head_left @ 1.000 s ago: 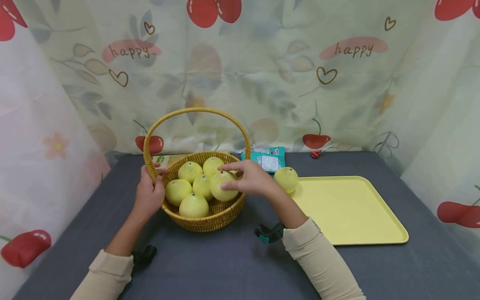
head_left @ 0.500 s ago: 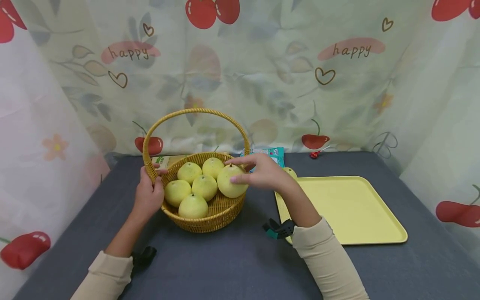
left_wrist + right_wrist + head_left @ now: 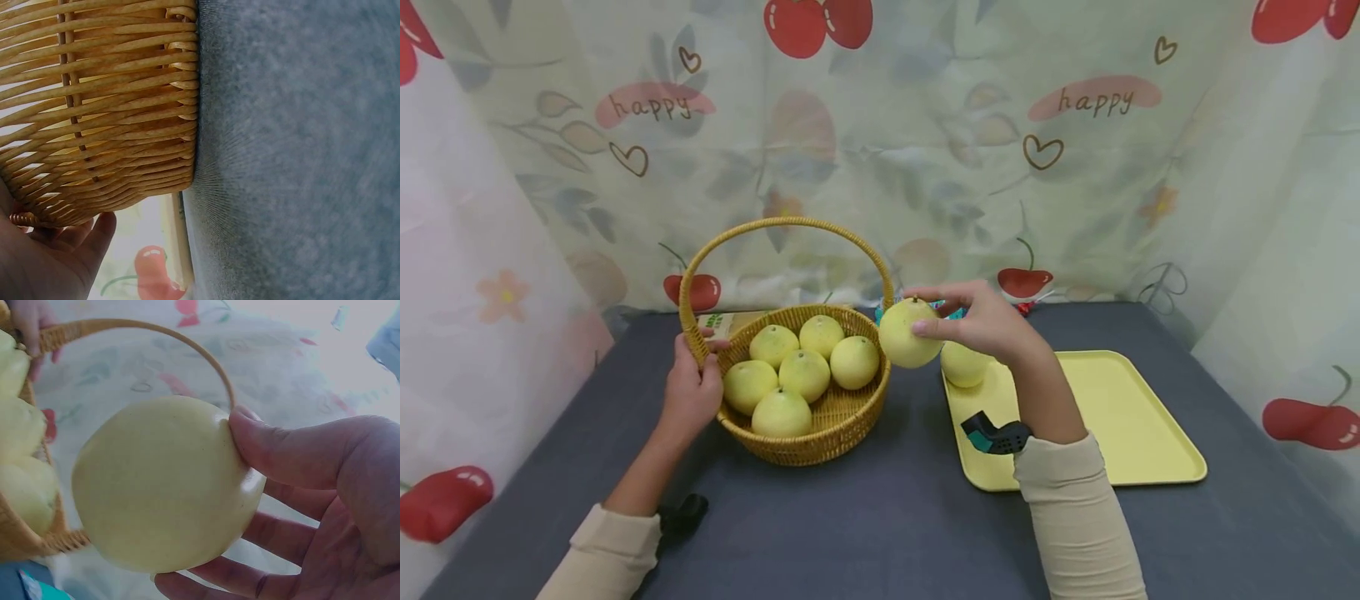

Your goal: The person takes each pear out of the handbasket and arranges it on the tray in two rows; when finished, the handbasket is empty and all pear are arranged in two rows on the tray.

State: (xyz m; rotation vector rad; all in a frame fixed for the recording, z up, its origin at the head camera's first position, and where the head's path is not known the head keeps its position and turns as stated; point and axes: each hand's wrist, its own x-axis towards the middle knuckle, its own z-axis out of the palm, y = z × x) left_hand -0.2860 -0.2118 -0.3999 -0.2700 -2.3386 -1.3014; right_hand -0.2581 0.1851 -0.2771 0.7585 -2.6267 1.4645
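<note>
In the head view, my right hand (image 3: pixel 981 321) holds a pale yellow-green melon (image 3: pixel 910 335) by its side, raised just right of the basket's rim. The right wrist view shows the thumb on one side of this melon (image 3: pixel 165 487) and the fingers round the other. My left hand (image 3: pixel 692 387) grips the wicker basket (image 3: pixel 805 450) at its left side, where the arched handle meets the rim. Several similar melons (image 3: pixel 803 375) lie in the basket. Another melon (image 3: pixel 964 367), partly behind my right hand, sits on the yellow tray's (image 3: pixel 1120 425) back left corner.
Behind the basket lie a tan packet (image 3: pixel 730 322) and a mostly hidden teal packet (image 3: pixel 883 310). A red-wrapped lollipop (image 3: pixel 1026 307) is near the back edge of the dark tablecloth (image 3: pixel 865 533). A printed curtain (image 3: pixel 880 192) hangs behind.
My right hand has lifted the melon out of the basket and carried it right, past the rim. My left hand stays on the basket. The view has shifted slightly.
</note>
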